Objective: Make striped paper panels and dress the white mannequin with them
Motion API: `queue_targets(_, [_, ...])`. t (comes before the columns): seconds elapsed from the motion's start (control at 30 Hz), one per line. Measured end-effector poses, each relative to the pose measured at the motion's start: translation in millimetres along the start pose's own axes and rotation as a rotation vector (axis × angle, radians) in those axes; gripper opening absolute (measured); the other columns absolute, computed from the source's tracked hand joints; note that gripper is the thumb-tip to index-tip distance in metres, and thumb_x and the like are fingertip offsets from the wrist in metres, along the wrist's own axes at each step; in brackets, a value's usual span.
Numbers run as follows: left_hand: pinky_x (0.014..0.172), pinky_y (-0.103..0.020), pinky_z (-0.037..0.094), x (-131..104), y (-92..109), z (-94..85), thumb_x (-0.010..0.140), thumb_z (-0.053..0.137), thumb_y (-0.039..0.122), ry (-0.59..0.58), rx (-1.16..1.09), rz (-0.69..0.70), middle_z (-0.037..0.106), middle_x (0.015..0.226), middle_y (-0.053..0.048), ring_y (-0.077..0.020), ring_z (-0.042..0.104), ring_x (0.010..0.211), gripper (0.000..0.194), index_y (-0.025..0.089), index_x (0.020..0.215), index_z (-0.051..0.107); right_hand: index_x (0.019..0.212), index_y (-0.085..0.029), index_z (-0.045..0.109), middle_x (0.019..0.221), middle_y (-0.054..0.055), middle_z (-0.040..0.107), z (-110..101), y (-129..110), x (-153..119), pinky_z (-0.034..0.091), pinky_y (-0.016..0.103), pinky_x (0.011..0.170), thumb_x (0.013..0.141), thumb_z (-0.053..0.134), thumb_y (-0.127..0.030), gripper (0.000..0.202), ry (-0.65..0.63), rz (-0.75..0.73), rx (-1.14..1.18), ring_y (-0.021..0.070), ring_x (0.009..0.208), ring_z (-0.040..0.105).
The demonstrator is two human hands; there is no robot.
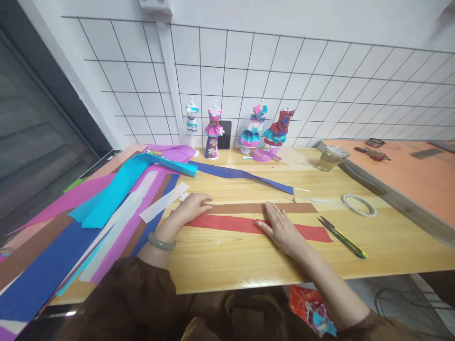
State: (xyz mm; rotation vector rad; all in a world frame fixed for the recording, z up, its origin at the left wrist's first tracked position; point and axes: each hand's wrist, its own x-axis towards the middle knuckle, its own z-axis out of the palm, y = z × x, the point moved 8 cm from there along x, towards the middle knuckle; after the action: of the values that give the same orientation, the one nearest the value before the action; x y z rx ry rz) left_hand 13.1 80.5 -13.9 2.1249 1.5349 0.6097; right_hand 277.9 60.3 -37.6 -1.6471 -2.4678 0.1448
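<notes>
A brown crepe-paper strip (234,208) lies lengthwise on the wooden table, with a wider red strip (227,224) just in front of it. My left hand (192,207) rests at the left end of the brown strip, fingers slightly bent and thumb apart; its underside is hidden. Flat across both strips lies my right hand (281,228), fingertips on the brown one and thumb over the red one. To its right are yellow-and-green thread snips (343,237). Behind the strips stretches a long dark blue strip (245,174).
Many coloured strips (117,189) pile up on the left. Several small dress forms in paper dresses (213,128) stand at the back by a phone (225,135). A lidded cup (331,158) and a tape roll (359,205) sit at right, near a raised table edge (387,199).
</notes>
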Motion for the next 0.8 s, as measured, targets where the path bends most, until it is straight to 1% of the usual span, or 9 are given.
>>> queue_targets(0.1, [0.083,-0.029,0.046,0,1,-1.0,0.077,0.054,0.034,0.004,0.006,0.003,0.063,0.108,-0.007,-0.0201,0.061,0.093,0.034,0.017,0.106,0.061,0.138,-0.005,0.021,0.141,0.019,0.025,1,19,-3,0.021,0.047,0.105,0.082,0.023,-0.064,0.082,0.022,0.048,-0.018,0.0262,0.132,0.019])
queue_targets(0.17, [0.083,-0.029,0.046,0,1,-1.1,0.077,0.054,0.035,0.006,0.012,0.003,0.063,0.108,-0.007,-0.0201,0.06,0.094,0.034,0.018,0.106,0.061,0.139,-0.005,0.02,0.142,0.019,0.025,0,25,-6,0.021,0.048,0.104,0.083,0.022,-0.063,0.081,0.046,0.049,-0.03,0.0263,0.132,0.02])
queue_targets(0.3, [0.083,-0.03,0.046,0,-2,-1.6,0.077,0.054,0.034,0.001,0.053,-0.004,0.064,0.107,-0.006,-0.0198,0.06,0.093,0.034,0.018,0.107,0.059,0.139,-0.005,0.02,0.141,0.019,0.026,0,26,-8,0.021,0.048,0.105,0.084,0.022,-0.061,0.078,0.074,0.04,-0.067,0.0259,0.132,0.021])
queue_targets(0.4, [0.085,-0.032,0.044,-1,0,-9.9,0.078,0.054,0.034,0.048,0.174,0.018,0.064,0.104,-0.007,-0.021,0.058,0.095,0.033,0.018,0.106,0.06,0.137,-0.004,0.026,0.141,0.018,0.027,2,25,-8,0.021,0.047,0.105,0.085,0.021,-0.06,0.076,0.066,0.036,-0.099,0.0253,0.132,0.021])
queue_targets(0.5, [0.091,-0.038,0.04,-4,19,-22.2,0.079,0.053,0.041,0.162,0.327,0.088,0.06,0.107,-0.01,-0.0243,0.052,0.104,0.038,0.016,0.108,0.058,0.136,-0.004,0.029,0.14,0.018,0.029,3,26,-7,0.022,0.047,0.105,0.085,0.02,-0.059,0.075,0.071,0.02,-0.119,0.0253,0.132,0.021])
queue_targets(0.57, [0.097,-0.04,0.034,-6,42,-21.0,0.081,0.048,0.046,0.203,0.367,0.164,0.055,0.118,-0.012,-0.0253,0.044,0.115,0.046,0.015,0.114,0.054,0.136,-0.004,0.029,0.14,0.018,0.03,4,27,-6,0.023,0.046,0.104,0.085,0.02,-0.059,0.075,0.076,0.013,-0.129,0.0256,0.131,0.022])
queue_targets(0.63, [0.104,-0.039,0.025,-8,69,-6.1,0.083,0.042,0.051,0.16,0.362,0.267,0.047,0.129,-0.012,-0.0247,0.033,0.125,0.053,0.014,0.12,0.049,0.135,-0.004,0.029,0.14,0.018,0.029,6,27,-6,0.023,0.047,0.104,0.085,0.02,-0.059,0.075,0.08,0.008,-0.139,0.0261,0.131,0.022])
queue_targets(0.7, [0.106,-0.037,0.021,-9,92,20.8,0.082,0.035,0.057,0.025,0.331,0.368,0.038,0.137,-0.01,-0.0224,0.024,0.131,0.063,0.015,0.129,0.04,0.135,-0.003,0.03,0.14,0.018,0.029,7,27,-6,0.024,0.047,0.103,0.085,0.019,-0.059,0.076,0.085,0.003,-0.149,0.0266,0.131,0.023])
queue_targets(0.8, [0.108,-0.035,0.014,-12,112,56.8,0.08,0.027,0.066,-0.135,0.308,0.441,0.029,0.142,-0.01,-0.0211,0.015,0.134,0.076,0.014,0.136,0.029,0.135,-0.002,0.03,0.14,0.019,0.03,7,27,-6,0.025,0.047,0.103,0.085,0.019,-0.06,0.077,0.101,-0.005,-0.156,0.0271,0.131,0.024])
